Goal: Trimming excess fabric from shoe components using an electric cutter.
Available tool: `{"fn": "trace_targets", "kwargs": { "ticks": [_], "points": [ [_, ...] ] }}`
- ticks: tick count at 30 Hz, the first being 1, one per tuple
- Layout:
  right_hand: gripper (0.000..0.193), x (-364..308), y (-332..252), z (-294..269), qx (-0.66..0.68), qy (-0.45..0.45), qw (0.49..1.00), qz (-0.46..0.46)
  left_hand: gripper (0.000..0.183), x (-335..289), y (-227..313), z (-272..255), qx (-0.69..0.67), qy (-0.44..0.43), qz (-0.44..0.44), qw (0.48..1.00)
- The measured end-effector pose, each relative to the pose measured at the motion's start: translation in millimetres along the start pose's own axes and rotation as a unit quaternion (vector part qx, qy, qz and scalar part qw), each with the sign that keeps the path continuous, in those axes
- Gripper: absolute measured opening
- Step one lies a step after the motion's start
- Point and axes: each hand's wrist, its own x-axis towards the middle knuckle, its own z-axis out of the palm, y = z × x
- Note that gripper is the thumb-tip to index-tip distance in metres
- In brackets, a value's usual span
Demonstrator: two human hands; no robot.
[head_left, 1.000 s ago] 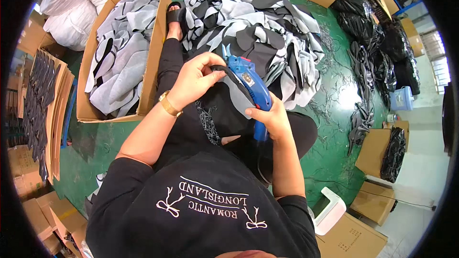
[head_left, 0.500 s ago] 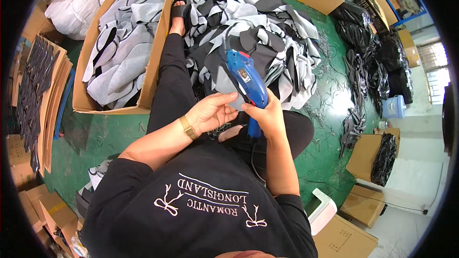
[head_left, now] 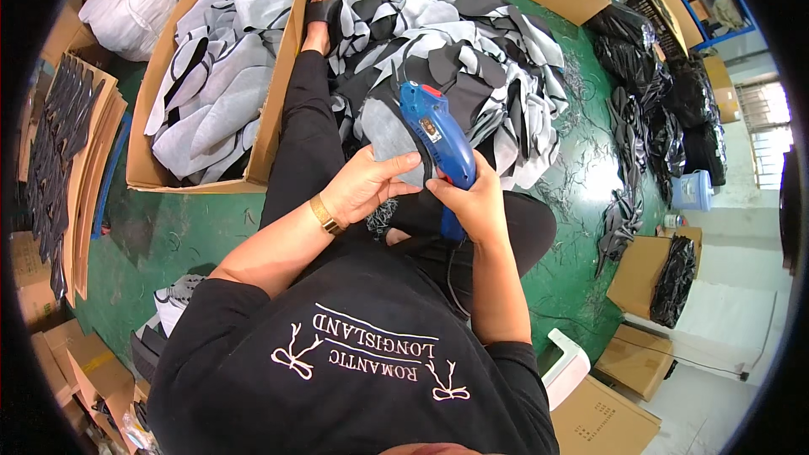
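My right hand [head_left: 474,206] is wrapped round a blue handheld electric fabric cutter [head_left: 445,145], its cord trailing down toward my lap. The cutter's head points away from me, along the dark edge of a grey fabric piece [head_left: 389,133]. My left hand [head_left: 361,190] pinches the near end of that piece between thumb and fingers, close beside my right thumb. Beyond both hands lies a big heap of grey, white and black fabric pieces [head_left: 527,46]. The cutter body hides part of the held piece's right edge.
At left, an open cardboard box [head_left: 275,114] holds similar pieces, next to my outstretched leg. Thin dark offcuts litter the green floor [head_left: 581,202]. Black plastic bags [head_left: 628,59] and a blue bucket [head_left: 693,190] stand at right. A white stool [head_left: 566,366] is near my right elbow.
The grey piece has turned and now shows its broad pale face left of the cutter. My left hand has shifted slightly up and left; the right still grips the cutter.
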Motion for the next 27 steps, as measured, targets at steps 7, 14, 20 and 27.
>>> {"fn": "trace_targets", "kwargs": {
  "ticks": [7, 14, 20, 27],
  "points": [
    [0.033, -11, -5, -19, 0.019, 0.035, 0.999, -0.008, 0.023, 7, 12, -10, 0.015, 0.038, 0.033, 0.999],
    [0.031, -54, 9, -33, 0.07, -0.021, 0.995, 0.074, 0.021, 9, 25, 0, -0.026, 0.084, 0.128, 0.988],
    [0.035, -63, 20, -26, 0.058, -0.03, 0.994, 0.089, 0.018, 11, 23, 4, -0.009, 0.078, 0.146, 0.986],
    [0.033, -62, 21, -28, 0.064, -0.017, 0.994, 0.09, 0.023, 7, 24, 7, 0.009, 0.061, 0.146, 0.987]
  ]
}}
